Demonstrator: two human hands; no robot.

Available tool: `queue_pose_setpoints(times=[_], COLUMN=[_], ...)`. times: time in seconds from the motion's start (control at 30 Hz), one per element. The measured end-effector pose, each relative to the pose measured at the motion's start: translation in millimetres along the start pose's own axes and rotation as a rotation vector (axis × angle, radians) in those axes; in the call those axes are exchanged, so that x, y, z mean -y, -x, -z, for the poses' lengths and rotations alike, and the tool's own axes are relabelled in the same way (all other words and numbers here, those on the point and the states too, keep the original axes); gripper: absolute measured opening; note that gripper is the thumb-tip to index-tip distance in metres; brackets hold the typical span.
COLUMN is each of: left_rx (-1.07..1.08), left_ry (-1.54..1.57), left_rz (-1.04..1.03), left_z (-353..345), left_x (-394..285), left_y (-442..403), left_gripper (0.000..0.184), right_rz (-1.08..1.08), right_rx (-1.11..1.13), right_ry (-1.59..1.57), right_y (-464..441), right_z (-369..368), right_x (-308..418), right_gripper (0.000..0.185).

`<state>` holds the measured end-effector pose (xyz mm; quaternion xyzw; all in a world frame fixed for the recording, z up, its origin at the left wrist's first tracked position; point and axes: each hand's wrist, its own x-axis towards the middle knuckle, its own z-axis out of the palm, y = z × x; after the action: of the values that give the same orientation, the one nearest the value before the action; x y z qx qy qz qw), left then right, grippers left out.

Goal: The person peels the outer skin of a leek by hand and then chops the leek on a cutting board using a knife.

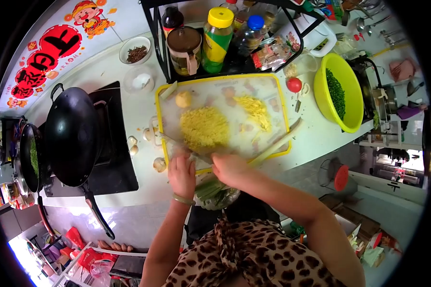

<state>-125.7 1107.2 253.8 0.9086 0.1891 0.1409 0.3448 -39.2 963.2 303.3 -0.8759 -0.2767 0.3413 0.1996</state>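
My right hand [231, 170] grips a kitchen knife near the front edge of a yellow-rimmed cutting board [215, 91]. The knife blade [175, 141] slants up to the left, over the board. My left hand [182, 176] is closed at the lower edge of the blade, its fingertips against it. Just beyond the blade lies a heap of finely chopped yellow pieces [204, 128], and yellow shreds [255, 112] lie to its right. A round, pale yellow piece [183, 99] sits at the upper left. A long pale stalk [277, 143] crosses the board's right edge.
A black wok [72, 136] stands on the cooktop at left. Garlic bulbs [159, 165] lie beside the board. Behind it, a black rack holds bottles [217, 40]. To the right are a red tomato [294, 85] and a lime-green basin [354, 107] of chopped greens. Leafy stalks [210, 189] hang below the board.
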Motion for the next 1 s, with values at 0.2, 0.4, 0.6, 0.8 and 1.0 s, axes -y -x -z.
queue_pose_setpoints(times=[0.2,0.4,0.6,0.8,1.0], left_rx=[-0.058,-0.026,-0.058,-0.085,-0.267], left_ry=[-0.023,0.007,0.208,0.225,0.125], left_rz=[-0.049,-0.019,0.193,0.120,-0.212], left_z=[1.1,3.5,3.9,38.4,92.9], left_x=[4.1,4.4,6.9,-21.3,-56.5], left_y=[5.6,5.1,5.0,-5.6,-31.0], left_gripper=[0.023,0.011,0.012,0.018,0.023], right_rz=[0.081,0.069,0.100,0.141,0.424], right_rx=[0.028,0.083,0.011,-0.017,-0.189], right_ry=[0.006,-0.017,-0.037,0.096,0.285], right_y=[11.5,9.2,-0.2,15.7,36.4], right_z=[14.8,21.4,16.1,55.2,67.5], right_x=[10.4,6.7,-18.7,-20.1,-56.6], right_gripper=[0.013,0.016,0.016,0.017,0.018])
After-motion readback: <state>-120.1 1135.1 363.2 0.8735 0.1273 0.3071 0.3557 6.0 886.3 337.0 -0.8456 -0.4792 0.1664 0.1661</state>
